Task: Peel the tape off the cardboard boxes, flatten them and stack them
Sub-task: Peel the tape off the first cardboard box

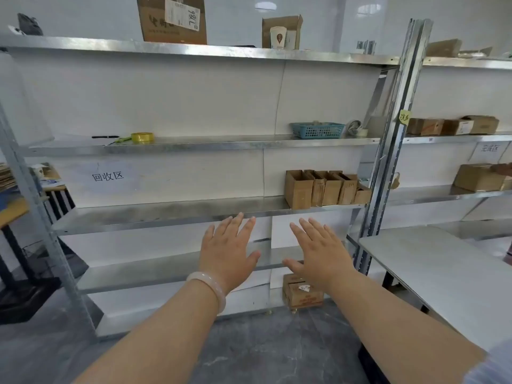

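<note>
A blue basket and paper cup sit on metal shelves.

Counts. Hands: 2, left hand and right hand. Bracelet: 1. Mid-shelf boxes: 5 in a row (last one smaller). Top-shelf boxes: 2. Low box: 1. Right-rack boxes: 3 on the upper shelf, at least 1 below, frame edge cuts off the rest. Yellow tape: 1 roll. Basket: 1. Cup: 1. Signs: 2. Yellow tag: 1.
</note>
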Tool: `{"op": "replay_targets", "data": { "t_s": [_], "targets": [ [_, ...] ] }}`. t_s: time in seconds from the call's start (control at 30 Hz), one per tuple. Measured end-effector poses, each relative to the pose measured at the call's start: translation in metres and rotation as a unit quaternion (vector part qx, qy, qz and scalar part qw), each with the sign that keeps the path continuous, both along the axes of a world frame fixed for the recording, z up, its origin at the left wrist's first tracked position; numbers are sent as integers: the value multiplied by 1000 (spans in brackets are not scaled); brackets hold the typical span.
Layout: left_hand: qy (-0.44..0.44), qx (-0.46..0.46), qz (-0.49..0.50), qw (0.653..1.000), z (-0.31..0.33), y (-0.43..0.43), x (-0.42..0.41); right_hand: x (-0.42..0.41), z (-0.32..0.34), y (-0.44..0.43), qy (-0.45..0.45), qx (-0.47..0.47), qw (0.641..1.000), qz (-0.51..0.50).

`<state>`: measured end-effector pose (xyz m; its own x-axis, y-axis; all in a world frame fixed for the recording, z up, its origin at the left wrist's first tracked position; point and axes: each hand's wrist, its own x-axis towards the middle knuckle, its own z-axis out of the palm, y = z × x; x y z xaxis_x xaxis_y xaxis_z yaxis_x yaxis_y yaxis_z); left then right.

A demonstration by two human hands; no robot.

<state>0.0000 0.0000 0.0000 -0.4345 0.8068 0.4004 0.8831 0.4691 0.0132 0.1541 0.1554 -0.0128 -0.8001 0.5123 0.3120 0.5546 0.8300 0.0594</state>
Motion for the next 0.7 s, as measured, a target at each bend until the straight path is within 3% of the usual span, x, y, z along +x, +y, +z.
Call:
{"op": "replay_targets", "data": {
  "t_s": [0.47, 0.7],
  "targets": [
    [-2, 28, 5, 1000, 4, 235, -85, -84, 13, 231, 15, 8, 1000, 10],
    [-27, 9, -9, 1000, -23, 327, -133, -128, -24, 320, 0, -32, 999, -7]
  ]
}}
